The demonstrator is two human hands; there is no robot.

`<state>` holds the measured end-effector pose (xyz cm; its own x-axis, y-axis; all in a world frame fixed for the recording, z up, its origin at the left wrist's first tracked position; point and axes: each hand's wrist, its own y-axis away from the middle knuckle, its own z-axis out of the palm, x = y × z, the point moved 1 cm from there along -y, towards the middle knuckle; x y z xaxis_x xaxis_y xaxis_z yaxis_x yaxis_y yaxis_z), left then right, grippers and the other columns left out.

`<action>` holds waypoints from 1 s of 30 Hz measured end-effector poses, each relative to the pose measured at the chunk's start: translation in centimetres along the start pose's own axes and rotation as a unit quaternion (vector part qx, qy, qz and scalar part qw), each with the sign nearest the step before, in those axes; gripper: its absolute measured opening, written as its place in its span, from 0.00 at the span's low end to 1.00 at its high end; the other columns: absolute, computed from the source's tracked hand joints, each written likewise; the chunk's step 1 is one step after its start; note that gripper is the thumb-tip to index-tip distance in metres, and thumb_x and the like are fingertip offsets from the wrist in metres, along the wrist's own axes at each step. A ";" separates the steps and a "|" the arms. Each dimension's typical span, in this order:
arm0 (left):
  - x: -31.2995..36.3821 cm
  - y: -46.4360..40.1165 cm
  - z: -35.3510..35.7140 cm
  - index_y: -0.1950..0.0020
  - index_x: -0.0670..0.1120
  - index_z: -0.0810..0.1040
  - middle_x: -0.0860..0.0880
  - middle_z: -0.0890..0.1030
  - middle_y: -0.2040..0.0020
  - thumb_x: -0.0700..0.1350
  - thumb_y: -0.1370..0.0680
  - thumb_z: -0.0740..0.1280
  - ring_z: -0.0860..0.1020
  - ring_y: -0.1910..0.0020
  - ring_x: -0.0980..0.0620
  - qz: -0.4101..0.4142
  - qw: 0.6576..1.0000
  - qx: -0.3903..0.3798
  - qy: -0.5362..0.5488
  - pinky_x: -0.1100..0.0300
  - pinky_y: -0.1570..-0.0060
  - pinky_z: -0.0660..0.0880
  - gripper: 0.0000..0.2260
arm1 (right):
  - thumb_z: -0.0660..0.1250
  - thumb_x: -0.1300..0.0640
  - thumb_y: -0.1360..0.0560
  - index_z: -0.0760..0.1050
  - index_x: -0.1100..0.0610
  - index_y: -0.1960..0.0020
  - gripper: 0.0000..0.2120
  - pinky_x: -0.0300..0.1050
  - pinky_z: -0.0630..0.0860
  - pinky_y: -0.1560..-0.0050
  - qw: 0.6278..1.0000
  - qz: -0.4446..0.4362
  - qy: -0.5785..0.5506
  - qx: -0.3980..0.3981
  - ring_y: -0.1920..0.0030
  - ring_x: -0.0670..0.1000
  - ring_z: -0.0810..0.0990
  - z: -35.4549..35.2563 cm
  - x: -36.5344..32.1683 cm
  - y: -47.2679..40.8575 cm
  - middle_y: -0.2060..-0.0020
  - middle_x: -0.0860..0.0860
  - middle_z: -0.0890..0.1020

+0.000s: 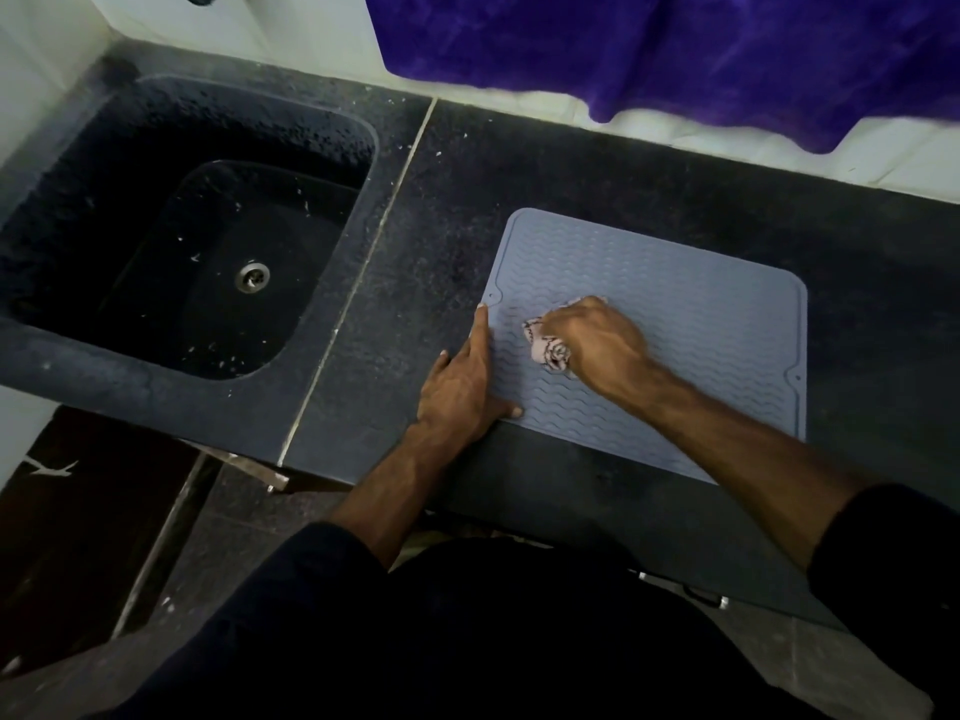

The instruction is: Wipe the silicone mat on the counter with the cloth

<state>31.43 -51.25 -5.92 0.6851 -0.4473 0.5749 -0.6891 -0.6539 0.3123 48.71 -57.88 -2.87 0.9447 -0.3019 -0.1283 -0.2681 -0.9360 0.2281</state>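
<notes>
A blue-grey silicone mat (691, 314) with a wavy ribbed surface lies flat on the dark counter (447, 241). My right hand (592, 343) presses a crumpled pale pink patterned cloth (548, 350) onto the left part of the mat. Most of the cloth is hidden under the fingers. My left hand (462, 381) lies flat with fingers spread on the mat's left edge, index finger along the rim and thumb on the near corner.
A black sink (171, 241) with a metal drain (252, 277) is set into the counter at the left. A purple cloth (675, 49) hangs on the white wall behind. The counter's front edge runs just below the mat.
</notes>
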 end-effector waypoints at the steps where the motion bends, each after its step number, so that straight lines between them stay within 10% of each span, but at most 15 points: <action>1: 0.0 0.0 0.0 0.23 0.51 0.32 0.48 0.62 0.23 0.53 0.36 0.79 0.65 0.27 0.46 -0.001 1.000 0.000 0.002 0.49 0.26 0.52 0.61 | 0.75 0.58 0.32 0.78 0.50 0.39 0.21 0.51 0.77 0.44 1.000 0.006 -0.004 0.003 0.45 0.55 0.78 -0.1 0.4 0.1 0.46 0.53 0.82; 5: 0.1 -0.1 0.0 0.25 0.53 0.29 0.49 0.60 0.22 0.51 0.37 0.79 0.63 0.26 0.46 -0.004 1.000 -0.007 0.025 0.48 0.26 0.52 0.63 | 0.73 0.58 0.30 0.80 0.53 0.46 0.12 0.49 0.78 0.49 0.996 0.014 -0.070 0.060 0.49 0.55 0.79 -1.3 -1.1 -0.9 0.51 0.53 0.82; 13: 0.2 0.1 0.1 0.25 0.53 0.27 0.50 0.63 0.24 0.49 0.37 0.81 0.67 0.28 0.46 0.006 0.999 0.009 0.043 0.45 0.27 0.59 0.65 | 0.66 0.53 0.24 0.68 0.51 0.28 0.25 0.53 0.61 0.27 0.998 -0.042 -0.028 -0.030 0.29 0.55 0.65 -0.9 -3.2 -1.1 0.30 0.52 0.71; 21: 0.3 0.0 0.0 0.24 0.52 0.29 0.48 0.62 0.23 0.48 0.36 0.80 0.65 0.27 0.45 0.004 0.998 0.001 0.055 0.43 0.27 0.58 0.63 | 0.73 0.59 0.29 0.77 0.53 0.39 0.19 0.51 0.76 0.43 0.998 -0.012 -0.052 0.019 0.43 0.56 0.77 -0.7 -0.5 0.2 0.45 0.54 0.81; 30: 0.3 0.2 0.1 0.26 0.54 0.26 0.50 0.63 0.24 0.47 0.36 0.80 0.65 0.27 0.47 0.005 0.998 0.015 0.058 0.46 0.26 0.48 0.64 | 0.67 0.59 0.26 0.70 0.53 0.30 0.25 0.51 0.64 0.28 0.996 -0.091 -0.020 0.008 0.30 0.54 0.68 0.9 -2.3 0.6 0.31 0.52 0.73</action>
<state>31.53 -51.62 -5.73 0.6444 -0.3820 0.6624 -0.6875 -0.6687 0.2832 46.20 -57.95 -3.32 0.9695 -0.1343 -0.2051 -0.0967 -0.9783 0.1832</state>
